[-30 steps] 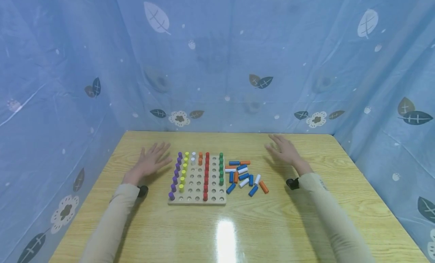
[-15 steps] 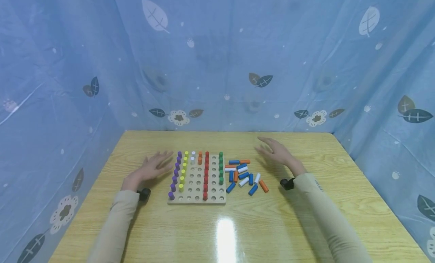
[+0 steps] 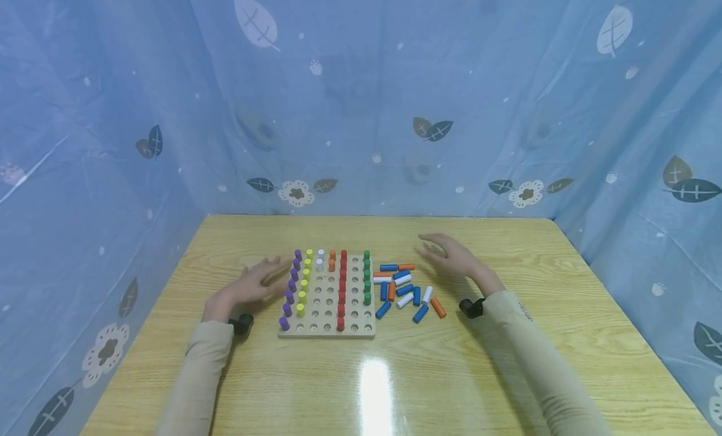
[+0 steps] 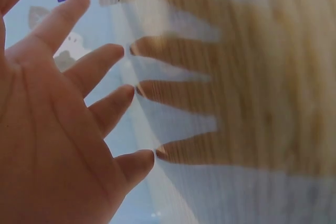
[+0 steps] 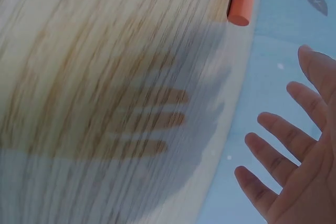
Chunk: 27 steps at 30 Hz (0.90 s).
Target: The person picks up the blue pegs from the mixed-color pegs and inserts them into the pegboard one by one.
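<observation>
A wooden pegboard (image 3: pixel 327 334) lies on the table with rows of coloured pegs standing in its holes: purple, yellow, white, orange, red and green. My left hand (image 3: pixel 251 285) is at the board's left side, fingers extended beside the purple pegs (image 3: pixel 291 285); in the left wrist view its fingertips are right at the glossy tabletop. My right hand (image 3: pixel 454 257), fingers spread and holding nothing, hovers to the right of the loose pegs. Those loose blue, white and orange pegs (image 3: pixel 405 290) lie scattered along the board's right side. An orange peg (image 5: pixel 242 8) shows near the top of the right wrist view.
The light wooden table (image 3: pixel 451 373) reflects a bright glare spot near its front. A blue patterned curtain (image 3: pixel 361 98) surrounds its back and sides. Black wrist cameras (image 3: pixel 472 307) sit on both wrists.
My left hand has moved slightly right, toward the purple pegs, and lower. My right hand has drifted left, toward the loose pegs. The pegs and the board are unchanged.
</observation>
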Each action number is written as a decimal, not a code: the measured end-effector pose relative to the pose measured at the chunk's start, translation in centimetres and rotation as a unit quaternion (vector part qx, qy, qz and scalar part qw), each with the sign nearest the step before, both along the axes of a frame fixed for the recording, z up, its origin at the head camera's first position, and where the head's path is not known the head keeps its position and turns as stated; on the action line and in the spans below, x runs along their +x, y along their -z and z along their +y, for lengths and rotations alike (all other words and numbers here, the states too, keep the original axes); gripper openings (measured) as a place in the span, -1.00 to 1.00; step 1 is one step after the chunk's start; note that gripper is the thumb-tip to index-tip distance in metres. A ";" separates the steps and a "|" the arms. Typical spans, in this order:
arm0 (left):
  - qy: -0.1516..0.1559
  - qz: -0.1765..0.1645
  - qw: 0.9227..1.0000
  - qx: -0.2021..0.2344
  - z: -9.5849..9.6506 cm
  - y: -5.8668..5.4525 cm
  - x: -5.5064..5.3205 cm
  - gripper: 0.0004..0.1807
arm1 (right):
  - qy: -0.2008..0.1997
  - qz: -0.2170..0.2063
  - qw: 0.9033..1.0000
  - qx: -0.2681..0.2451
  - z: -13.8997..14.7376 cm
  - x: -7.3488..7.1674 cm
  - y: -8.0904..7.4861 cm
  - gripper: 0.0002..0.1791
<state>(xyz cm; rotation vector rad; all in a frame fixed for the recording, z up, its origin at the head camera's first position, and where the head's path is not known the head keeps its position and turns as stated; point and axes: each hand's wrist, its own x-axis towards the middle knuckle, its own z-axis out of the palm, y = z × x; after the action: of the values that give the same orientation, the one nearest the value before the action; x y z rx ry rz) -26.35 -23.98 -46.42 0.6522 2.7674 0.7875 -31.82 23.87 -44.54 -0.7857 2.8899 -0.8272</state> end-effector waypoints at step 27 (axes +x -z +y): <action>0.001 0.004 1.000 -0.011 0.3 0.5 0.2 -0.35 | -0.089 -0.041 0.995 0.000 -2.9 -0.2 -0.6 -0.56</action>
<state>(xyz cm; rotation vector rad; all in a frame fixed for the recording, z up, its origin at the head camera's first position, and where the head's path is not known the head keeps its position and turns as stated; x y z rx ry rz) -26.16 -23.69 -46.95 0.6545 2.7781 0.7547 -31.98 20.97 -43.97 -0.9669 2.7001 -0.8184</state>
